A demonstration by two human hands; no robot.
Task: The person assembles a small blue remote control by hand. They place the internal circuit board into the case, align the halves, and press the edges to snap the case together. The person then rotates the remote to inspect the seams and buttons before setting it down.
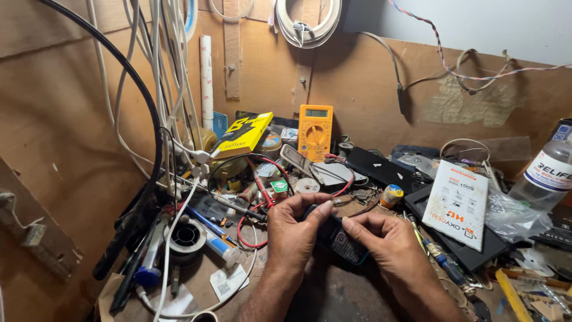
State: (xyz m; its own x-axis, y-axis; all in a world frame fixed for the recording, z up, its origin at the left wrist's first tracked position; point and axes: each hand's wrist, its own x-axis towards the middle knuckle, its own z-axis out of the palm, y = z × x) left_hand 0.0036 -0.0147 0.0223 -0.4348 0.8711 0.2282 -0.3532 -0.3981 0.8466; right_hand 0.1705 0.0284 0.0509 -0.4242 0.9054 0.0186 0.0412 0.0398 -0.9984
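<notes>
Nearest the camera, both hands met over the cluttered workbench [357, 298]. The left hand [292, 229] was closed around the upper end of a small dark keypad phone [341, 238], thumb laid across its top edge. The right hand [387, 238] pinched the lower end, fingertips pressed to the side by the keys. The phone sat between them, held just above the bench, keypad facing up.

By the look of it, the step in hand was getting a purchase on the phone's casing, the two grips set as if to part or turn it. The next move would call for a firm hold at the top and a careful, even pull or twist from the right fingers, so the small body did not slip.

Just left of the hands lay a solder spool [186, 237] and a white tube [221, 247], with red wires [262, 197] looping behind. To the right, a white printed packet [457, 204] rested on a dark tablet [476, 253]. Farther back stood a yellow battery box [244, 134], an orange multimeter [315, 131] against the board wall, and a clear bottle [545, 173] at the far right.
</notes>
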